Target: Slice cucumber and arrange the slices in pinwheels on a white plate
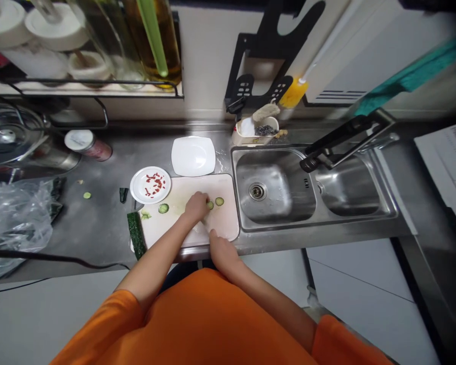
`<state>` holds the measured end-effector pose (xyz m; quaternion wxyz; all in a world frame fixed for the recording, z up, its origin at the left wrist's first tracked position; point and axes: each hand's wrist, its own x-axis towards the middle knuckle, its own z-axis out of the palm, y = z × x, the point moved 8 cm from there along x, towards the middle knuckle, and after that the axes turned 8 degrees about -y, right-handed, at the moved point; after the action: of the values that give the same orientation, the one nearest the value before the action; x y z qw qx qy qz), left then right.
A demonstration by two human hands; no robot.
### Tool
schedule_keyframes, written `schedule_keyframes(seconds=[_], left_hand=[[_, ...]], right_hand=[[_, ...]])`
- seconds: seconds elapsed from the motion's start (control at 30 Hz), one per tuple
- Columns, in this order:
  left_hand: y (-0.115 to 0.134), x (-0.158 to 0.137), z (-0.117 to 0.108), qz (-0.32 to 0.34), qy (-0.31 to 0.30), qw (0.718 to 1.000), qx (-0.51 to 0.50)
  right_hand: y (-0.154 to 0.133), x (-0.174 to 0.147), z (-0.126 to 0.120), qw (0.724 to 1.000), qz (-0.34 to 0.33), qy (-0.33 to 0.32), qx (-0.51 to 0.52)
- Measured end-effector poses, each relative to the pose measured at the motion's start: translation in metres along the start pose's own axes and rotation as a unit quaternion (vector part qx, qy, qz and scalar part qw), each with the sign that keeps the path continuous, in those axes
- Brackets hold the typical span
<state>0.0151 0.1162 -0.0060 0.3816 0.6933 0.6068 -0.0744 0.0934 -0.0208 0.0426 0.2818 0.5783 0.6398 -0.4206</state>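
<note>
My left hand (197, 207) is closed over the white cutting board (180, 228), its curled fingers at a cucumber slice (210, 205); most of what they hold is hidden beneath them. At the board's near edge, my right hand (224, 253) is wrapped round a knife (206, 225), whose pale blade is hard to make out and points toward my left hand. Another slice (220, 201) lies just right of the fingers. Farther left on the board is a pale green slice (163, 208). A long dark green cucumber piece (137, 235) rests across the board's left edge.
Chopped red bits lie in a round white plate (137, 188) overlapping the board's corner. Behind the board stands a square white dish (193, 156). To the right is a steel double sink (275, 187) with a black faucet (334, 142). Plastic bags (19, 223) crowd the left.
</note>
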Motion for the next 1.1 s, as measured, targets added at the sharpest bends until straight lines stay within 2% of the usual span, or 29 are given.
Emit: schedule_keyframes(seconds=[0.13,0.27,0.4,0.57,0.7,0.87,1.1], left_hand=[[0.003,-0.004,-0.001,0.002,0.008,1.000,-0.023],[-0.004,-0.010,-0.006,-0.001,0.012,0.995,-0.096],[-0.031,-0.020,-0.024,-0.022,0.054,0.988,-0.143],[-0.072,-0.036,-0.039,-0.077,0.101,0.982,-0.142],[-0.078,-0.045,-0.032,-0.052,0.122,0.982,-0.132],[-0.076,-0.057,-0.020,-0.004,0.208,0.973,-0.096],[-0.083,-0.065,-0.002,-0.026,0.264,0.957,-0.120]], right_hand=[[0.001,0.000,0.001,1.000,-0.006,0.009,0.004],[0.003,0.001,0.001,1.000,-0.002,0.003,0.004],[0.003,0.000,-0.001,1.000,-0.006,-0.004,0.003],[0.004,0.000,-0.001,1.000,-0.003,-0.012,-0.004],[0.005,0.001,0.000,1.000,-0.004,-0.012,-0.013],[0.006,0.001,-0.002,1.000,0.002,-0.016,-0.011],[0.007,0.005,0.001,1.000,-0.016,0.001,-0.010]])
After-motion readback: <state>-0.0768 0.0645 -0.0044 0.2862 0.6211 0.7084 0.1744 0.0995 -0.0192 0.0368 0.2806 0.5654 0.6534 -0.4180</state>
